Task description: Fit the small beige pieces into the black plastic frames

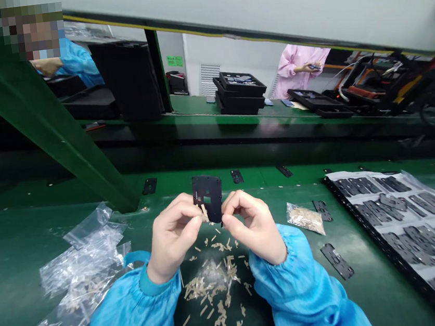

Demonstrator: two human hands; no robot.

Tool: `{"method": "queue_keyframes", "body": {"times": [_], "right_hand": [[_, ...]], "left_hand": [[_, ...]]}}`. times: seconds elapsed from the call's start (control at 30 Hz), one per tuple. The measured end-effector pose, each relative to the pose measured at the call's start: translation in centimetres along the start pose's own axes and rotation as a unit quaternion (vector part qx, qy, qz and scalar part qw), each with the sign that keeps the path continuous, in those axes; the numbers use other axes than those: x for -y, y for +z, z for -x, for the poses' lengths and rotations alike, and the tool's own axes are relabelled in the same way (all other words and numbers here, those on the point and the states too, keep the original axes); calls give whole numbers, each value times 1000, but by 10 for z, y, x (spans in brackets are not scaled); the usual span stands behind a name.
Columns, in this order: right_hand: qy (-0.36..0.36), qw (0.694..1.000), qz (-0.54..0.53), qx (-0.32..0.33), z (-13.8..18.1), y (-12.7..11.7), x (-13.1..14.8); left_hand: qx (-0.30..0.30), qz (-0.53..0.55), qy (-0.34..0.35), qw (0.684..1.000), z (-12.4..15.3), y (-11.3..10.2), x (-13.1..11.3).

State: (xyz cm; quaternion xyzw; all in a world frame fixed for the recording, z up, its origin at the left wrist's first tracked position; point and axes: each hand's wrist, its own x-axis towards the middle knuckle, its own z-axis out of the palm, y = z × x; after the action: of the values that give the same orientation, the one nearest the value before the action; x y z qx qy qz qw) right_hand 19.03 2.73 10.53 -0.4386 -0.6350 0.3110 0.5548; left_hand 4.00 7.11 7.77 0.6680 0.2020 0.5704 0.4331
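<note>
Between my hands a thin black plastic plate (208,193) with small square cutouts is held up, tilted, above the green work surface. My right hand (250,224) pinches its right edge between thumb and fingers. My left hand (178,233) is closed at the lower left of the plate, with a small tan strip (204,210) at its fingertips against the plate. Whether those fingers also grip the plate is hidden. Below the hands, many loose tan pieces (221,311) lie scattered around a clear plastic bag (213,273).
Clear bags (83,262) lie at left, some holding tan pieces. At right are a bag of tan pieces (305,218), a loose black part (337,261) and a tray (390,266) of black parts. A green post (59,123) slants at left. Two people work beyond.
</note>
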Motion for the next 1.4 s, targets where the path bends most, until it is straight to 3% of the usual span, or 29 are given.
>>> {"method": "queue_keyframes", "body": {"times": [0.27, 0.57, 0.87, 1.1, 1.4], "right_hand": [[4, 999, -45, 26, -1, -1, 5], [63, 971, -200, 112, 0, -5, -7], [-44, 986, -123, 106, 0, -2, -8], [-123, 990, 1, 65, -2, -1, -8], [-227, 956, 185, -33, -3, 3, -23]], "left_hand": [[21, 112, -40, 993, 0, 1, 9], [15, 211, -134, 968, -2, 9, 2], [-8, 306, -271, 913, 0, 16, -19], [-48, 321, -313, 893, -1, 21, -24], [-83, 360, -341, 864, 4, 29, -22]]}}
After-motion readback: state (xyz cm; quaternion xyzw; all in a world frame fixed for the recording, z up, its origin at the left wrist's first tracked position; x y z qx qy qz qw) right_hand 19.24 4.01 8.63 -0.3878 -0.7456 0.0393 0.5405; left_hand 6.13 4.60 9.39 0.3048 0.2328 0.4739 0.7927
